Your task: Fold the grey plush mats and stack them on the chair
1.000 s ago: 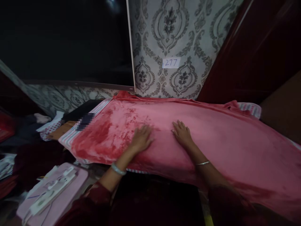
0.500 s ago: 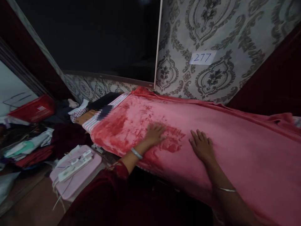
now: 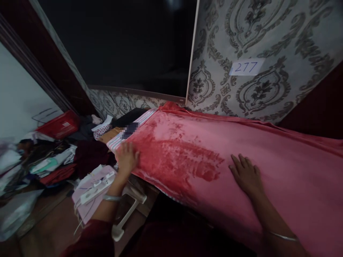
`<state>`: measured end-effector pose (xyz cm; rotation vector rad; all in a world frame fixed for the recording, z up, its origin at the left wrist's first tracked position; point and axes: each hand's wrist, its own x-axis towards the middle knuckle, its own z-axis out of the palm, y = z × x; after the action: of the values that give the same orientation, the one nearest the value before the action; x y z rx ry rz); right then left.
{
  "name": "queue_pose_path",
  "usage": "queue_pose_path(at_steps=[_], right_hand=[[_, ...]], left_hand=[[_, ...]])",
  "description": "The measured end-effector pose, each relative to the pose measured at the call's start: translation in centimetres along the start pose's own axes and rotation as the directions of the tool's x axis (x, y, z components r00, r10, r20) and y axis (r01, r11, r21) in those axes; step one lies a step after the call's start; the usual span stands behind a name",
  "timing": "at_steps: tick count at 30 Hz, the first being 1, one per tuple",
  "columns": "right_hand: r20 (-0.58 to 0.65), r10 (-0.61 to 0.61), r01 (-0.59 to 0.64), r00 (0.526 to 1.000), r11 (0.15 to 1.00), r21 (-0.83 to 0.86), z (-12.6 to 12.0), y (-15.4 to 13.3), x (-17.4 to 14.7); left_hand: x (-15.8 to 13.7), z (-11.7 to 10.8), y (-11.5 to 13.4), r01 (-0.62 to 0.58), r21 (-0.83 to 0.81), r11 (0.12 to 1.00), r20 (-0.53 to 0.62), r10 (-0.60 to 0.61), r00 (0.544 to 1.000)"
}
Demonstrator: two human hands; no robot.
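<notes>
A plush pink-red blanket (image 3: 214, 142) lies spread over a long raised surface below the wall. Its pile shows darker red where it is brushed the other way, mostly toward the left. At the blanket's left end my left hand (image 3: 127, 159) rests near the corner, fingers stretched out and holding nothing. Farther right, my right hand (image 3: 247, 175) lies flat on the lighter pink part with its fingers spread. Striped cloth (image 3: 119, 139) shows past the blanket's left edge.
A large dark television (image 3: 128, 46) hangs on the patterned wall, beside a paper marked 277 (image 3: 247, 67). Down on the left, a white power strip (image 3: 97, 187) lies on a pink stool (image 3: 83, 185). Piled clothes (image 3: 53, 160) and a red bag (image 3: 60, 125) are behind it.
My left hand has slid left across the blanket to its left end, and the pile along that path is now darker red. My right hand stays flat on the blanket. The view has shifted left.
</notes>
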<state>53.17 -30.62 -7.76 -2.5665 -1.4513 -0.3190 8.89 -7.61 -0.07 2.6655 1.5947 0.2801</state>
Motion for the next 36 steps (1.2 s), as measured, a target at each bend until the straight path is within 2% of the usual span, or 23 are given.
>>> queue_pose_path(at_steps=[1, 2, 4, 7, 9, 10, 13, 18, 21, 24, 26, 28, 30, 32, 34, 35, 36], right_hand=[[-0.006, -0.003, 0.003, 1.0, 1.0, 0.001, 0.1, 0.0, 0.0], [-0.008, -0.005, 0.005, 1.0, 1.0, 0.002, 0.1, 0.0, 0.0], [-0.008, -0.004, 0.004, 1.0, 1.0, 0.006, 0.1, 0.0, 0.0], [-0.009, -0.001, 0.001, 1.0, 1.0, 0.008, 0.1, 0.0, 0.0], [-0.007, 0.0, 0.0, 1.0, 1.0, 0.006, 0.2, 0.1, 0.0], [-0.006, -0.001, 0.001, 1.0, 1.0, 0.007, 0.3, 0.2, 0.1], [-0.024, -0.006, 0.006, 1.0, 1.0, 0.022, 0.7, 0.5, 0.0], [-0.061, -0.011, 0.015, 0.998, 0.997, 0.07, 1.3, 0.8, -0.1], [-0.067, -0.016, 0.021, 0.998, 0.996, 0.083, 1.6, 0.9, 0.0], [-0.076, -0.03, 0.036, 0.997, 0.996, 0.085, 1.7, 1.0, 0.1], [-0.075, -0.035, 0.041, 0.997, 0.996, 0.077, 1.7, 0.9, 0.2], [-0.062, -0.026, 0.029, 0.998, 0.998, 0.063, 1.4, 0.6, 0.2], [-0.044, -0.008, 0.01, 0.999, 0.999, 0.05, 0.9, 0.2, 0.2], [-0.026, 0.003, -0.002, 1.0, 0.999, 0.037, 0.3, -0.2, 0.2], [-0.011, 0.007, -0.007, 1.0, 1.0, 0.022, -0.3, -0.5, 0.1], [-0.004, 0.007, -0.007, 1.0, 1.0, 0.014, -0.5, -0.6, 0.1], [0.001, 0.009, -0.009, 1.0, 1.0, 0.008, -0.6, -0.6, 0.1]], left_hand=[[0.8, 0.0, 1.6, 0.049, 0.0, 0.999, -0.012, -0.049, 0.999], [1.9, 0.1, 3.5, 0.035, -0.013, 0.999, 0.01, -0.035, 0.999], [4.4, 0.5, 7.9, -0.156, -0.066, 0.986, 0.076, 0.161, 0.984], [8.2, 1.7, 13.4, -0.327, -0.112, 0.938, 0.134, 0.34, 0.931], [10.2, 2.7, 15.0, -0.354, -0.111, 0.929, 0.149, 0.367, 0.918], [11.0, 3.1, 15.0, -0.341, -0.101, 0.935, 0.147, 0.353, 0.924], [12.3, 3.7, 12.4, -0.235, -0.062, 0.97, 0.122, 0.241, 0.963], [11.2, 2.6, 4.3, -0.001, 0.002, 1.0, 0.072, 0.001, 0.997], [8.6, 1.8, 0.2, 0.124, 0.055, 0.991, 0.046, -0.126, 0.991], [5.4, 1.4, -2.7, 0.236, 0.132, 0.963, -0.028, -0.234, 0.972], [3.7, 1.1, -3.7, 0.298, 0.156, 0.942, -0.079, -0.289, 0.954], [2.8, 0.7, -3.7, 0.348, 0.159, 0.924, -0.129, -0.331, 0.935], [3.1, 0.3, -2.1, 0.335, 0.14, 0.932, -0.159, -0.312, 0.937], [4.4, 0.1, 1.3, 0.217, 0.093, 0.972, -0.107, -0.207, 0.972], [6.3, 0.1, 6.1, 0.007, 0.014, 1.0, 0.015, -0.007, 1.0], [7.3, 0.3, 8.8, -0.114, -0.032, 0.993, 0.073, 0.116, 0.991], [8.3, 0.6, 11.4, -0.252, -0.082, 0.964, 0.11, 0.26, 0.959]])
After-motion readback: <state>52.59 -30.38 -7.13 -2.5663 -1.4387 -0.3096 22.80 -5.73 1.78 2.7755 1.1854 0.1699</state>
